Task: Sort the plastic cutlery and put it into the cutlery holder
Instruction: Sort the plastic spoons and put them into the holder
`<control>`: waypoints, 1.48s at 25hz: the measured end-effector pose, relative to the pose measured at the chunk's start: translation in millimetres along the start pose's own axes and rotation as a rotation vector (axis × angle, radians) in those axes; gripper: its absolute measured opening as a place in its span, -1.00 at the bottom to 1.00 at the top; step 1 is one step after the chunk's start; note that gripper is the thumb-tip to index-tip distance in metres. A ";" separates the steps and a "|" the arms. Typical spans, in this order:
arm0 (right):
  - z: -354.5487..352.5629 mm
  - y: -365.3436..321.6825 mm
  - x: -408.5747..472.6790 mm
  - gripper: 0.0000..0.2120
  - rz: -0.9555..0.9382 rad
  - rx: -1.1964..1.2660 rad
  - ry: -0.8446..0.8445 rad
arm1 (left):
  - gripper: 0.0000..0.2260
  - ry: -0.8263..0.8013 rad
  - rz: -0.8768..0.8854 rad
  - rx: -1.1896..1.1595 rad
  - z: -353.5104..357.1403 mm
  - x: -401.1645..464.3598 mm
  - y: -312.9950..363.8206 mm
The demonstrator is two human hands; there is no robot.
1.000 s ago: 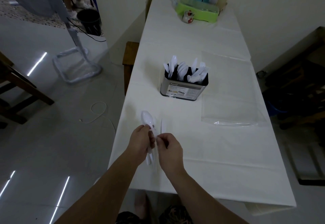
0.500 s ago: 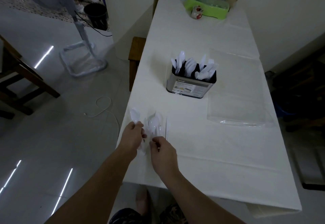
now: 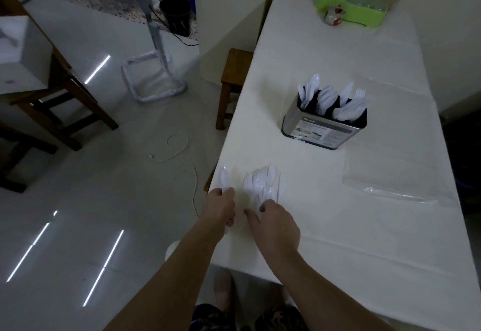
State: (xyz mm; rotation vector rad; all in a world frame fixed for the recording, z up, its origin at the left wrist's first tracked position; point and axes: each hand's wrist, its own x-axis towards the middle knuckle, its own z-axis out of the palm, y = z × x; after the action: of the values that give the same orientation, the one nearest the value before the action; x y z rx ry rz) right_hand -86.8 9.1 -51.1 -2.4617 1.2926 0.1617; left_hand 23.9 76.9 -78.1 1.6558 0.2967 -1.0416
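A pile of white plastic cutlery point(image 3: 263, 183) lies on the white table point(image 3: 338, 213) near its left front edge. My left hand point(image 3: 221, 207) holds a single white spoon point(image 3: 224, 177), bowl pointing away from me, just left of the pile. My right hand point(image 3: 276, 222) rests on the near end of the pile with fingers curled on the handles. The metal cutlery holder point(image 3: 324, 127) stands further back, with several white spoons, forks and knives upright in its compartments.
A clear plastic bag point(image 3: 390, 172) lies flat to the right of the holder. A green tray point(image 3: 351, 8) with bottles and a small cup stands at the table's far end. A wooden stool point(image 3: 234, 81) is beside the table's left edge.
My left hand has drawn one spoon out of the bundle and moved it left. The rest of the cutlery has been lowered onto the table under my right hand.
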 end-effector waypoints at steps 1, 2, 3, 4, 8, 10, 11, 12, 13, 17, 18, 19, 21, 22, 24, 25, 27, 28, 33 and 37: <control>0.3 -6.8 3.2 -0.62 -0.015 -0.034 -0.014 | -0.84 -0.001 0.002 0.044 -1.3 -0.6 -2.4; 0.8 -13.3 6.6 -0.60 -0.009 -0.067 -0.046 | -0.83 0.002 0.000 0.081 -2.5 -1.2 -4.4; 1.0 -18.8 10.1 -0.57 0.007 -0.091 -0.082 | -0.83 0.006 -0.009 0.096 -3.4 -2.3 -5.3; 1.3 -23.1 14.0 -0.57 0.029 -0.107 -0.119 | -0.82 0.005 -0.017 0.090 -4.2 -3.1 -5.7; -1.9 -32.8 26.0 -0.81 0.045 -0.144 -0.224 | -0.80 -0.011 -0.013 0.034 -4.1 -6.9 -1.6; -5.2 -35.8 26.6 -0.83 0.046 -0.153 -0.242 | -0.79 -0.010 -0.009 0.011 -2.7 -6.4 -0.2; -6.3 -36.3 26.3 -0.82 0.060 -0.132 -0.246 | -0.77 -0.011 -0.005 -0.001 -1.9 -6.1 0.3; -8.1 -36.0 25.4 -0.82 0.086 -0.096 -0.243 | -0.76 -0.013 0.000 -0.014 -1.3 -5.9 0.7; -10.1 -34.8 23.7 -0.81 0.115 -0.045 -0.226 | -0.76 -0.016 0.002 -0.027 -0.9 -5.5 1.1; -9.3 -27.4 5.8 -0.77 0.049 0.259 -0.154 | -0.69 -0.044 -0.015 -0.053 -2.0 -4.3 2.4; -6.1 -26.2 0.8 -0.76 0.009 0.328 -0.181 | -0.65 -0.061 -0.025 -0.042 -1.0 -4.4 3.1; -4.0 -25.8 -2.4 -0.75 -0.012 0.383 -0.213 | -0.62 -0.080 -0.037 -0.028 0.4 -4.1 3.3; -2.3 -25.6 -3.5 -0.75 -0.012 0.452 -0.288 | -0.58 -0.116 -0.046 -0.016 4.0 -6.2 3.4; -2.4 -25.0 -2.9 -0.74 -0.016 0.474 -0.312 | -0.58 -0.136 -0.034 -0.011 4.6 -7.6 2.7; -2.2 -23.9 -0.4 -0.70 -0.053 0.466 -0.316 | -0.62 -0.177 0.051 0.064 2.6 -10.7 0.6; -3.4 -24.1 0.7 -0.68 -0.073 0.435 -0.297 | -0.64 -0.189 0.097 0.102 1.3 -12.5 0.0; -5.8 -21.1 2.0 -0.65 -0.100 0.353 -0.241 | -0.65 -0.144 0.127 0.122 -0.2 -13.3 0.8; -6.7 -18.0 2.3 -0.64 -0.084 0.299 -0.203 | -0.66 -0.096 0.116 0.112 0.3 -12.3 2.2; -3.5 19.4 6.9 -0.72 0.203 0.073 -0.063 | -0.75 -0.063 0.025 -0.128 0.2 -5.1 7.3; 6.5 30.8 10.5 -0.67 0.333 0.149 -0.180 | -0.79 -0.107 0.011 -0.148 0.8 -6.7 6.8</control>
State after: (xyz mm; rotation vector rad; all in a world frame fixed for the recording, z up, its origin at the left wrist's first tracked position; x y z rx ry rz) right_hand -105.5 -12.7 -67.8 -2.0443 1.5621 0.3478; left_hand 24.1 75.8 -68.6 1.4625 0.2865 -1.0700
